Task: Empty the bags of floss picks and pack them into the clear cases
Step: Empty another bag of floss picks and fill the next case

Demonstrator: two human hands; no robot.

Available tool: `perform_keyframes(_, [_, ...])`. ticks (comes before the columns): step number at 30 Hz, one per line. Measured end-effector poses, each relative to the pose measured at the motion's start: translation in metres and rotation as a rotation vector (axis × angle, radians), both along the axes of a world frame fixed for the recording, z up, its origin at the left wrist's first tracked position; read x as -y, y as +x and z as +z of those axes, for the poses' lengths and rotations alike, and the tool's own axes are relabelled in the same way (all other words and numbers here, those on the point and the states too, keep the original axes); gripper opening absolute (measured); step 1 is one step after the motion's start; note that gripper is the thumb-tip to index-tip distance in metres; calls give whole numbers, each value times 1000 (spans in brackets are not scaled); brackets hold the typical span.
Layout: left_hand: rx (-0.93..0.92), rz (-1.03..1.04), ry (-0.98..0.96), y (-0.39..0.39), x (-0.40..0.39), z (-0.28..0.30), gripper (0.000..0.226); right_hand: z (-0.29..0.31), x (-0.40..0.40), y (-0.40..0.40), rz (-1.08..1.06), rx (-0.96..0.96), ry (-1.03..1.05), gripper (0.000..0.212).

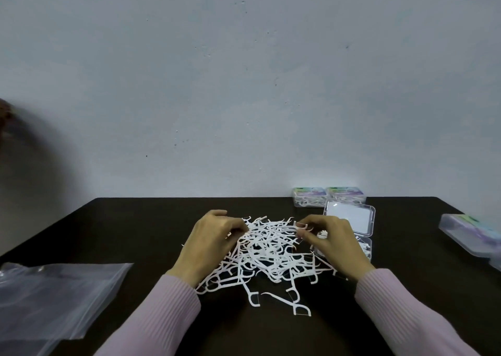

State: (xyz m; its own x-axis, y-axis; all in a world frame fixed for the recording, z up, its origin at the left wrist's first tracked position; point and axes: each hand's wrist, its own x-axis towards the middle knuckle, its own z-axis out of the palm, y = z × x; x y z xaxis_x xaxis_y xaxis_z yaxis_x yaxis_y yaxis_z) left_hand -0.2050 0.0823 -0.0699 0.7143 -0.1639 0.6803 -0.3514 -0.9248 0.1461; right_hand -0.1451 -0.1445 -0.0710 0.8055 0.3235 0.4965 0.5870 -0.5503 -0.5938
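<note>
The right hand (332, 243) pinched a single white plastic floss pick (301, 227) between thumb and forefinger at the right edge of the heap; its other fingers were curled, and a small white item showed against them, too indistinct to identify. The left hand (210, 240) lay at the heap's left edge with fingers curled into the picks; whether it gripped any could not be determined, as the fingertips were buried among them. Both wrists wore ribbed pale pink sleeves (162, 312), cut off by the lower frame edge.

The loose heap of white floss picks (267, 252) sat on the dark brown table (122, 228) between the two hands, with a few strays (287, 301) lying apart on the near side.

Just beyond the right hand stood an open clear plastic case (349, 220), its lid raised toward the wall; the base was largely hidden behind the hand, and a few picks showed inside it at the right. Behind it, against the wall, two closed clear cases with pale green and purple labels (329, 196) stood side by side, holding picks; the label print was unreadable. Further cases with similar labels (471, 233) lay at the table's right edge, partly cut off.

An emptied clear zip-top plastic bag (54, 296) lay flat at the near left, running out of frame. At the far left edge, a dark blurred shape (5, 117) could not be made out. A pale grey wall (244, 84) filled the upper frame.
</note>
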Motion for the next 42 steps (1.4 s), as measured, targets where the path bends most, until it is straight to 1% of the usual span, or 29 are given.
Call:
perform_keyframes(4, [50, 0, -68, -4, 5, 4, 10, 7, 9, 1, -16, -22, 76, 10])
perform_keyframes(7, [79, 12, -84, -4, 7, 5, 12, 13, 21, 5, -52, -52, 153, 10])
perform_keyframes(9, [81, 3, -150, -4, 9, 7, 12, 14, 33, 9, -102, -59, 166, 11])
perform_keyframes(11, [71, -30, -263, -6, 11, 10, 12, 14, 44, 16, -174, -74, 114, 10])
perform_keyframes(13, [75, -65, -394, -6, 17, 14, 11, 14, 55, 21, -224, -136, 74, 7])
perform_keyframes(17, [26, -131, -724, -3, 32, 20, 10, 15, 69, 26, -225, -289, 21, 7])
perform_keyframes(19, [-29, -167, -871, 3, 43, 22, 11, 13, 73, 28, -227, -319, -20, 11])
perform_keyframes(21, [-76, -203, -966, 11, 55, 22, 13, 11, 74, 30, -233, -323, -60, 10])
perform_keyframes(23, [-118, -232, -1018, 19, 69, 21, 14, 11, 74, 31, -240, -326, -97, 3])
perform_keyframes(25, [-166, -248, -1067, 30, 83, 19, 15, 11, 75, 32, -240, -329, -104, 2])
perform_keyframes(29, [-256, -274, -1178, 49, 114, 15, 16, 11, 78, 33, -241, -336, -86, 12])
perform_keyframes(33, [-285, -262, -1256, 63, 137, 11, 15, 11, 81, 33, -278, -339, -129, 16])
perform_keyframes(36, [-307, -256, -1327, 72, 146, 7, 15, 9, 82, 34, -272, -346, -152, 14])
perform_keyframes(39, [-333, -252, -1374, 78, 148, 4, 16, 7, 85, 35, -265, -361, -86, 4])
perform_keyframes(42, [-364, -255, -1355, 81, 148, 0, 15, 8, 87, 36, -248, -386, 11, 12])
